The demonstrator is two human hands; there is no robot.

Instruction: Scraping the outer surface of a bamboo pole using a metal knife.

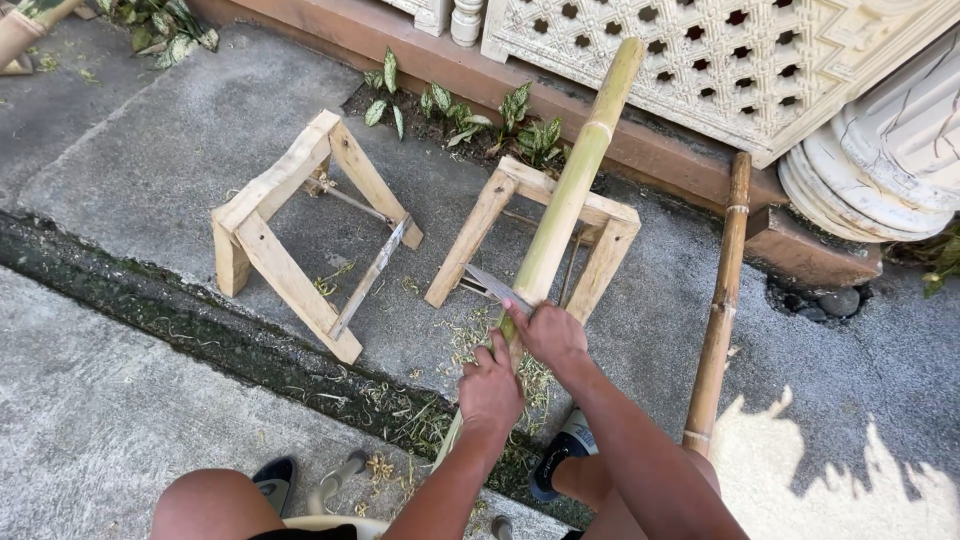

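Grey concrete paving [170,150] fills most of the frame, crossed by a dark mossy gutter strip [200,330] from the left edge toward lower centre, with a pale carved lattice screen [720,50] over a reddish kerb along the top. Running from top centre down to the person's lap is a long green-yellow bamboo pole [575,180], propped on the right one of two raw timber trestles [590,215]; the other trestle [290,225] stands apart at centre left. Such a pole looks stiff and fairly light for its length, smooth-skinned and likely slick, so the nodes and the near end seem the surest places to grip. A thinner brown bamboo cane [722,290] lies at the right, near but not touching. The left hand [490,385] is wrapped around the pole's lower part, fingers closed; the right hand [545,330] is clenched on the handle of a grey flat blade [492,284] laid against the pole at frame centre. Pale shavings [470,340] litter the ground beneath. Open room lies left and lower right; the trestle legs and kerb crowd the far end.
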